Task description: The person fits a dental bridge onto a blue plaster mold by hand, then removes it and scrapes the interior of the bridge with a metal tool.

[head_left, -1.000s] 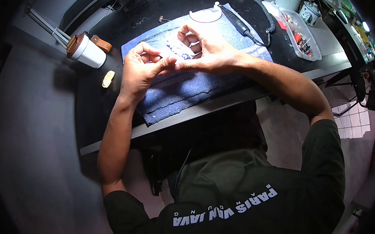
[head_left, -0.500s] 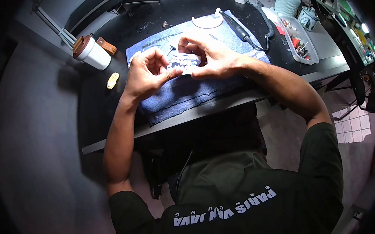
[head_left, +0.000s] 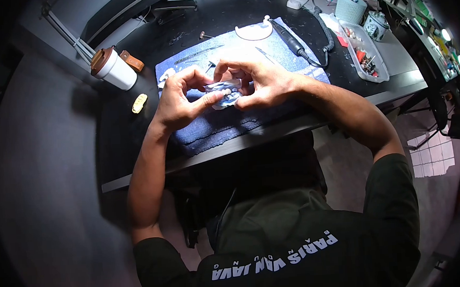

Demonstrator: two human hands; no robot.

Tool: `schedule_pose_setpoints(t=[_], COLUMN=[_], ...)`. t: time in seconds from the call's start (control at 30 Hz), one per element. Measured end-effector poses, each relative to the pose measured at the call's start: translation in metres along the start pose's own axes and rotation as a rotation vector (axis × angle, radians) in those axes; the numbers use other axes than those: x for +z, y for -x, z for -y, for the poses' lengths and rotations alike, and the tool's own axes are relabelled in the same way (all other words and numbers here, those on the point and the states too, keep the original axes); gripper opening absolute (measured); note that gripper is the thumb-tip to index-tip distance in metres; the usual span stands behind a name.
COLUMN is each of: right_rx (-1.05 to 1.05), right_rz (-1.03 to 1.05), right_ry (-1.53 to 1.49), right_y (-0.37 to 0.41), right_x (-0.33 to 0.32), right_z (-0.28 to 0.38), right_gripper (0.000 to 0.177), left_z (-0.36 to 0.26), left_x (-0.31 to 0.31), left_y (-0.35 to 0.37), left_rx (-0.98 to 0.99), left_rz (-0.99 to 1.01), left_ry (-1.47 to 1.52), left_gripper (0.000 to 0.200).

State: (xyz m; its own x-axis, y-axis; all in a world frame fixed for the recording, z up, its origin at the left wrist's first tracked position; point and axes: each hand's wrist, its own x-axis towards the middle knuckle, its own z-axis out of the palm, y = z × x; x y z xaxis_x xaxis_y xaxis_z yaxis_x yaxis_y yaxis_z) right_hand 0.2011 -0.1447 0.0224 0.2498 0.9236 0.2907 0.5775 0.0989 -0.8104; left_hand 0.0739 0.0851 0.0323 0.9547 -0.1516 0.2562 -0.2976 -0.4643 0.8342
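Between my two hands, over the blue towel (head_left: 214, 136), is a white plaster dental model (head_left: 230, 97) with teeth along it. My left hand (head_left: 181, 102) grips its left side, the thumb lying across the teeth. My right hand (head_left: 268, 83) holds the opposite side, with thumb below and curled fingers above. Fingers hide parts of the model. Just behind the hands, a small dark-headed tool (head_left: 211, 64) lies on the towel. Beyond it rest a slim dark carving tool (head_left: 195, 54) and a white horseshoe-shaped piece (head_left: 255, 32).
A corded rotary handpiece (head_left: 288, 37) lies at the towel's right, its coiled cable running up the table. Farther right stands a clear plastic box (head_left: 384, 76) of small parts. On the left are a white cup (head_left: 119, 76) with brown lid and a yellowish piece (head_left: 139, 103).
The dental model has tilted and dropped slightly toward me, showing its teeth from above. Both hands have shifted a little with it and keep their hold. A rounded edge now shows at the top.
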Motion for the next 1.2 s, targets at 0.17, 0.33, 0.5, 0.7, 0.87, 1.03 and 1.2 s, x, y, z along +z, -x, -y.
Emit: schedule_pose_setpoints(t=[0.17,0.33,0.5,0.7,0.87,1.03,1.2], right_rx=[-0.048,-0.05,0.012,-0.005,0.016,0.131,0.088], right_rz=[-0.016,-0.02,-0.045,-0.112,-0.155,-0.149,-0.151], right_ry=[0.02,-0.067,-0.245,-0.231,-0.298,-0.296,-0.25], right_y=[-0.005,-0.005,-0.007,-0.008,-0.009,-0.009,-0.009], right_x=[-0.002,-0.002,0.0,-0.001,-0.002,0.0,0.001], right_z=[-0.011,-0.011,-0.02,-0.022,-0.025,-0.017,-0.017], right_gripper=[0.052,0.044,0.041,0.04,0.034,0.029,0.035], left_z=[0.005,0.002,0.003,0.005,0.004,0.007,0.006], left_x=[-0.005,-0.005,-0.005,-0.007,-0.009,-0.011,-0.01], left_y=[0.0,-0.001,0.0,0.0,0.0,0.001,0.0], left_rx=[0.099,0.068,0.049,-0.027,-0.084,-0.106,-0.082], left_rz=[-0.007,0.013,-0.007,-0.014,0.004,-0.002,-0.037], left_ry=[-0.022,0.009,0.068,0.151,0.147,0.158,0.15], left_gripper=[0.031,0.033,0.035,0.033,0.033,0.033,0.032])
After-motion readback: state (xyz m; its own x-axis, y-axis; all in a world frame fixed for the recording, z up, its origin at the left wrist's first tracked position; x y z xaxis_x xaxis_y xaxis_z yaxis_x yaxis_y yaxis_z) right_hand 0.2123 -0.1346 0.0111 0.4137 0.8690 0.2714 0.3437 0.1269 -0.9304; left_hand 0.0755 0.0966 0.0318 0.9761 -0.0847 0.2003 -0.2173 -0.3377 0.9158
